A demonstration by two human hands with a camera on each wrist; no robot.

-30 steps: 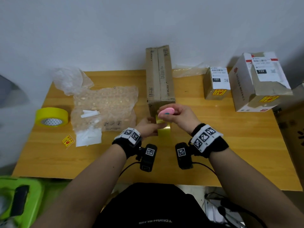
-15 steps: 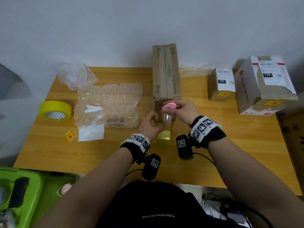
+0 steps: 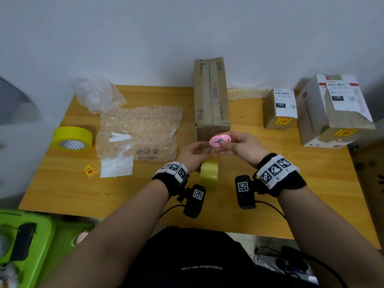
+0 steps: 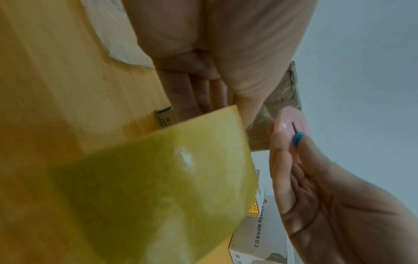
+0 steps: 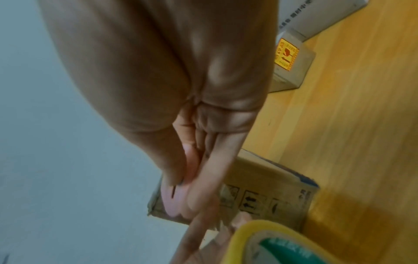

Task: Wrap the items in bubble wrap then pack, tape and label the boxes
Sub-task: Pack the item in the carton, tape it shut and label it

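right hand pinches pink cutter; left hand grips yellow tape roll below.

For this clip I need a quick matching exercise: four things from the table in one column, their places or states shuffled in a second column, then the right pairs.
Things
1. pink cutter
2. yellow tape roll
3. tall brown box
4. fragile sticker

Places or states
A. standing upright at the back of the table, in the middle
B. lying flat at the table's left edge
C. pinched in the right hand
D. loose on the table beside the white paper

Pairs: 1-C, 2-B, 3-A, 4-D
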